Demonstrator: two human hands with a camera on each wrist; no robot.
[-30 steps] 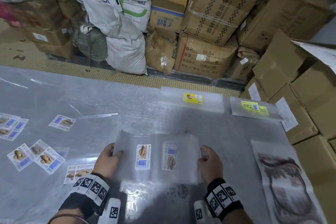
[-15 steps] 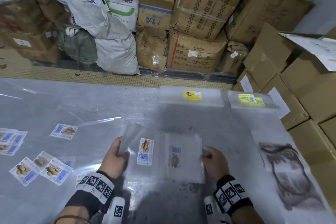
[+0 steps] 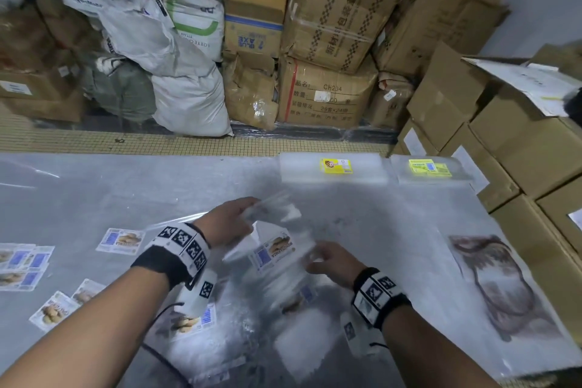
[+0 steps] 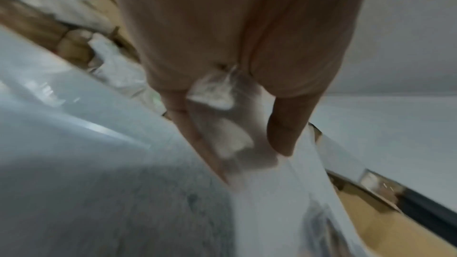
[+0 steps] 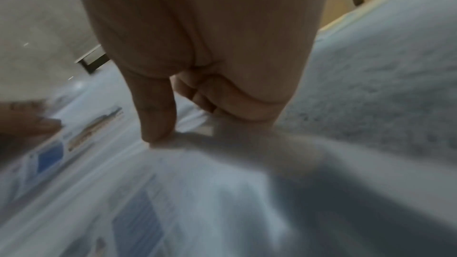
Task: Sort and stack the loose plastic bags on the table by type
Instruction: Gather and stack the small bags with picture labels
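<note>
Over the middle of the table I hold a small bundle of clear bags with a peanut label. My left hand grips the bundle's far end, and crumpled clear film shows between thumb and fingers. My right hand pinches the near right edge, thumb on top. More peanut-label bags lie loose on the left, one by my left wrist. Two neat stacks sit at the far edge, one yellow-labelled, one lime-labelled.
A large clear bag with a brown print lies flat on the right of the plastic-covered table. Cardboard boxes crowd the right edge. Sacks and more boxes stand beyond a tiled strip.
The bundle was held flat between both hands. My left hand has lifted its end up and away to the right, turning the bags, while my right hand keeps its pinch.
</note>
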